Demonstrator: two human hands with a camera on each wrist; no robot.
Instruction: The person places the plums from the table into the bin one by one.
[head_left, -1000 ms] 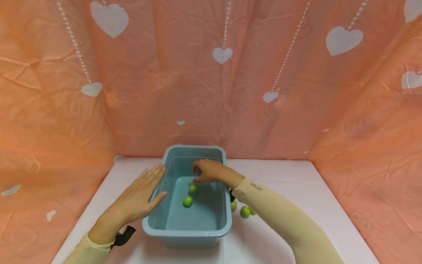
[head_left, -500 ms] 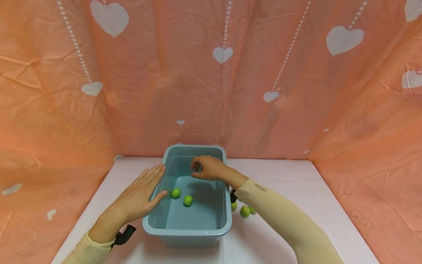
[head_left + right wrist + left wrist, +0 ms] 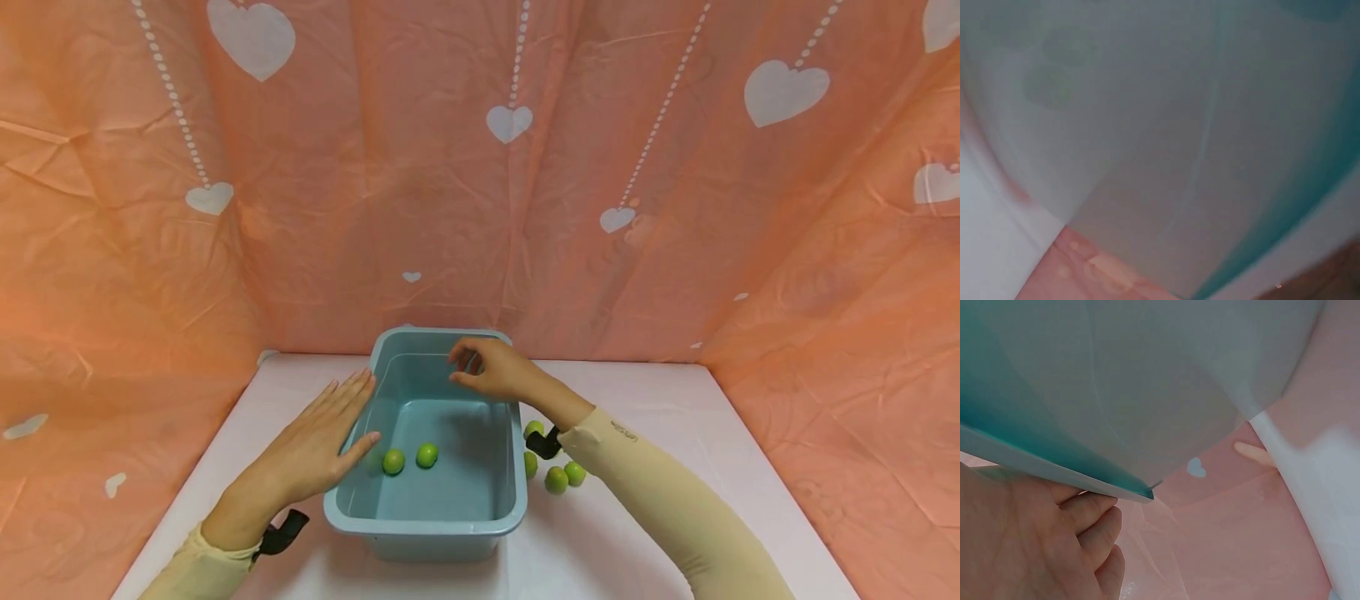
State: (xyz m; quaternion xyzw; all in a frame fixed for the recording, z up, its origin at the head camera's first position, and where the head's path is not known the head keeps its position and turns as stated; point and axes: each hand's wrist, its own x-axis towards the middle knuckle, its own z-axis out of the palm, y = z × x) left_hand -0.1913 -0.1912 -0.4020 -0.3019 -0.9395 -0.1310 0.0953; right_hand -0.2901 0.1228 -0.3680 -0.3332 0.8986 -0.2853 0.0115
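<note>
A blue-grey plastic basin (image 3: 426, 527) stands on the table with two small round green fruits inside, like limes. One green fruit (image 3: 393, 461) lies near its left wall and another green fruit (image 3: 427, 454) is beside it. My left hand (image 3: 318, 446) lies along the basin's left rim, fingers extended and thumb pointing inward. In the left wrist view the left palm (image 3: 1016, 531) is against the outside of the rim. Above the basin's far right part is my right hand (image 3: 495, 369), its fingers loosely bent with nothing seen between them.
Several more green fruits (image 3: 557, 480) lie on the white table (image 3: 637, 392), right of the basin, partly below the right forearm. An orange curtain (image 3: 450, 183) with white hearts hangs behind and on both sides. The right wrist view is blurred.
One green fruit has rolled left inside the basin and then toward the near side, beside the other. My right hand has risen and moved right toward the rim. My left hand keeps its place.
</note>
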